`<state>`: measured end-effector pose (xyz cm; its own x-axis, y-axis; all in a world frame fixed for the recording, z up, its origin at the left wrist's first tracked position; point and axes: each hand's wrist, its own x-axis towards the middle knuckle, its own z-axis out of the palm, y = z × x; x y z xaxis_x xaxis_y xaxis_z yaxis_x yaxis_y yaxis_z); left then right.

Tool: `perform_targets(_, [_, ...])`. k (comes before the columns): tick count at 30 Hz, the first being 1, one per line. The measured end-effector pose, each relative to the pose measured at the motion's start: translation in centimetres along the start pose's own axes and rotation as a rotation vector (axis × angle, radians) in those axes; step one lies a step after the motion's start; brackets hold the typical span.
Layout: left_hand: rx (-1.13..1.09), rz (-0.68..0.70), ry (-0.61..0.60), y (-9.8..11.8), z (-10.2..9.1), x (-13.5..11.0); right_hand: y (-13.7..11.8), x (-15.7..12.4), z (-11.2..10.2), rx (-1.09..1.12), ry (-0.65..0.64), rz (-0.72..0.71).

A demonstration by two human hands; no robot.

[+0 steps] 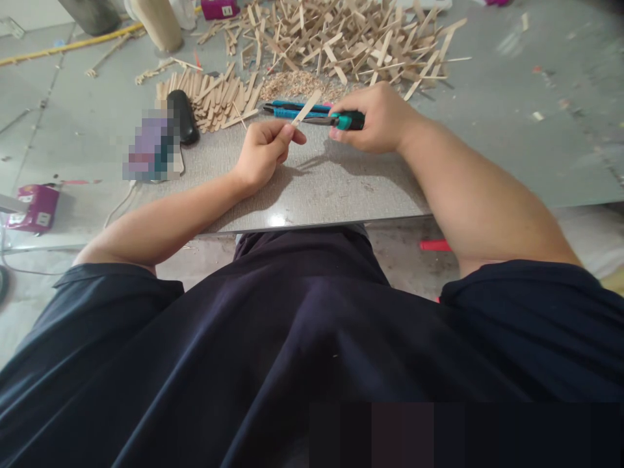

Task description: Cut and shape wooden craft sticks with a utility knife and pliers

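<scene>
My left hand (263, 153) pinches 1 wooden stick (306, 108), tip toward 1 o'clock; my right hand (377, 120) fisted round teal cutter (347, 121); stick pile (351, 39) at 12 o'clock

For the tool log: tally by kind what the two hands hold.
wooden stick, in the left hand: 1
teal-and-black cutter, in the right hand: 1
Total: 2

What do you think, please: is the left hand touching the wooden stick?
Touching: the head view shows the left hand pinching the wooden stick low down.
</scene>
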<state>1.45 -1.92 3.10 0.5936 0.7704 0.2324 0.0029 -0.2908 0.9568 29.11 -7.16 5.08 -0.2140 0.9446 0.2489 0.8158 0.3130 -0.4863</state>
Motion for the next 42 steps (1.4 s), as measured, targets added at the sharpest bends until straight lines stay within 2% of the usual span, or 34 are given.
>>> perform_targets(10, [-0.058,0.045,-0.097,-1.1,-0.3,0.5,-0.8,-0.3,-0.1,0.123,-0.061,-0.082])
perform_targets(16, [-0.095,0.040,-0.174,-2.4,-1.3,1.8,-0.2,-0.5,-0.2,0.093,-0.117,-0.018])
perform_targets(20, [-0.067,0.070,-0.262,-2.0,-2.0,2.2,-0.4,-0.6,-0.6,0.067,-0.152,-0.017])
perform_targets(25, [-0.036,0.091,-0.295,-1.4,-2.3,1.9,-0.8,-0.7,-0.8,0.099,-0.189,0.016])
perform_targets(35, [0.015,0.057,-0.284,-0.4,-2.1,1.6,-0.3,-0.4,-0.4,0.098,-0.199,0.024])
perform_targets(42, [0.030,0.030,-0.300,-0.1,-2.2,1.2,-0.9,-0.5,-0.6,0.041,-0.201,0.035])
